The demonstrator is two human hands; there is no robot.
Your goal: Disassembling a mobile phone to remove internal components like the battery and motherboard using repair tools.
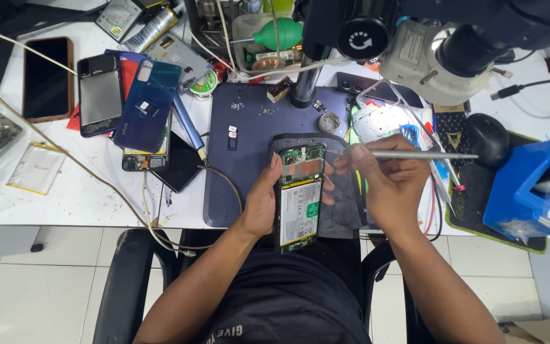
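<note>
Metal tweezers point(415, 155) pinched in right hand point(386, 185), left hand point(261, 204) gripping opened phone point(300, 194)

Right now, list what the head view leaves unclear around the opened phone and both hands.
- Tool tip: the silver tool ends behind the right hand.
- Opened phone: left edge covered by the left hand; board parts too small to identify.
- Grey mat: rear part hidden by the microscope.
</note>
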